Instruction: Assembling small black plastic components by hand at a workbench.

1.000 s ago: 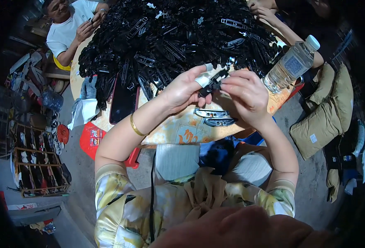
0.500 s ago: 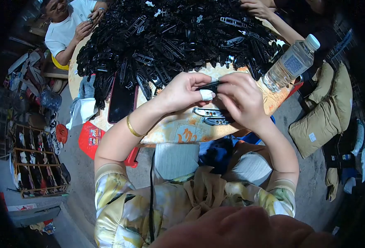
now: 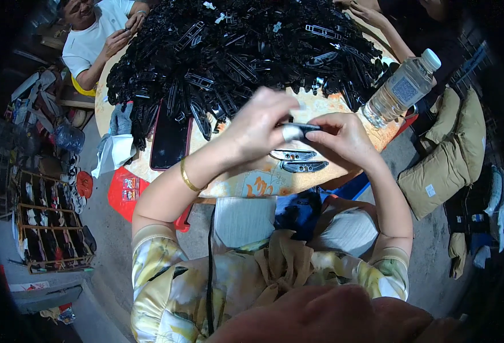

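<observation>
Pinched between the fingertips of my right hand point(image 3: 346, 136) is a small, dark, elongated plastic part point(image 3: 305, 127). My left hand point(image 3: 262, 123) comes up to its left end, with a white wrapping on the thumb. Motion smears the left fingers, so their hold on the part is unclear. Below the hands, two slim black parts with shiny edges and small holes, an upper one point(image 3: 293, 155) and a lower one point(image 3: 303, 166), lie side by side on the patterned tablecloth point(image 3: 229, 186).
A big heap of similar black parts point(image 3: 246, 51) covers the table's far side. A phone point(image 3: 171, 140) lies left, a water bottle point(image 3: 400, 88) leans at the right. Co-workers' hands, one pair point(image 3: 123, 34) far left and another point(image 3: 366, 12) far right, are at the heap.
My left hand has lifted and blurred, its fingers rising off the part. My right hand has turned slightly and drawn right, uncovering the two parts on the cloth.
</observation>
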Available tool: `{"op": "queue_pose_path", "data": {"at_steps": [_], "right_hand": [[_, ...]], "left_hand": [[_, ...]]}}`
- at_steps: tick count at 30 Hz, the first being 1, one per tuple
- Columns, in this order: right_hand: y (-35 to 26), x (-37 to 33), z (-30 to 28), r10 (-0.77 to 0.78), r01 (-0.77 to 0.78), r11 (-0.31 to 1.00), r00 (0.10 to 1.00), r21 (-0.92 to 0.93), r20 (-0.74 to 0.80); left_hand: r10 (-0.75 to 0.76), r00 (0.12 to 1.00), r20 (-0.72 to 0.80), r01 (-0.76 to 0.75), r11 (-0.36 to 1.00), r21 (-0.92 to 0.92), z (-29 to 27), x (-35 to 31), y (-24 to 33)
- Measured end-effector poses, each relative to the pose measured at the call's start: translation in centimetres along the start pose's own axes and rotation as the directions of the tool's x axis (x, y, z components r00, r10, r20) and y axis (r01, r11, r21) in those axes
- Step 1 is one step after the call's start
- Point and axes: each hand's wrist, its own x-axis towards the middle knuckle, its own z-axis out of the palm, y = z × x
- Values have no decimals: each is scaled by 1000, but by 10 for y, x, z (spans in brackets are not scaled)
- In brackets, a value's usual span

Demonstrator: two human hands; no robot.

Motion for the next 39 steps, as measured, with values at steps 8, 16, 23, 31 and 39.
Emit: {"op": "queue_pose_path", "data": {"at_steps": [8,16,23,31,39], "right_hand": [[-2,17,11,-401,405,911,914,-76,62],[2,25,23,-491,403,756,870,-515,-41],[11,14,14,-418,281,850,875,-445,-245],[-5,4,16,-46,143,922,963,359,-266],[-5,8,25,-92,228,909,926,349,-367]], "left_hand": [[-78,957,-280,229,794,563,-27,3,-45],[-40,942,-332,260,714,651,-23,3,-43],[-366,862,-350,360,929,-85,-15,10,-17],[-344,880,328,316,-92,-944,15,7,-14],[-462,831,308,350,5,-937,16,5,-8]]}}
